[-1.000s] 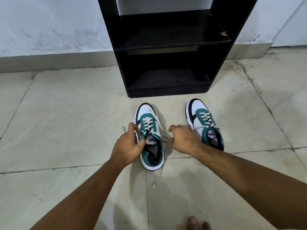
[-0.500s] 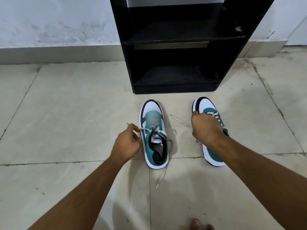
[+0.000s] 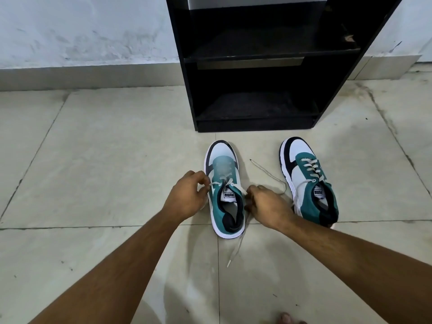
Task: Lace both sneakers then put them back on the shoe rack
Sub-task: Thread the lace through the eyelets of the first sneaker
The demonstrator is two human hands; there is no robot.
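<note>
Teal-and-white left sneaker (image 3: 225, 195) on glossy tiled floor (image 3: 105, 160); left hand (image 3: 187, 197) and right hand (image 3: 266, 206) each pinch its flat white lace (image 3: 235, 251) ends, fingers closed. Matte black rack (image 3: 254, 66) behind.

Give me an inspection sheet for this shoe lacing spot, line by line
Surface: pale tiled floor, stained, dark grout lines.
Job's things: left teal-and-white sneaker, its white lace trailing loose toward the camera; right teal-and-white sneaker laced, one lace end lying on the floor; black two-shelf shoe rack, no shoes on the shelves in view.
Clutter: nothing seen.
Grippers: left hand and right hand each pinch lace at the left sneaker's collar.
Cables: nothing seen.
Surroundings: scuffed white wall; a bare toe at bottom edge.
</note>
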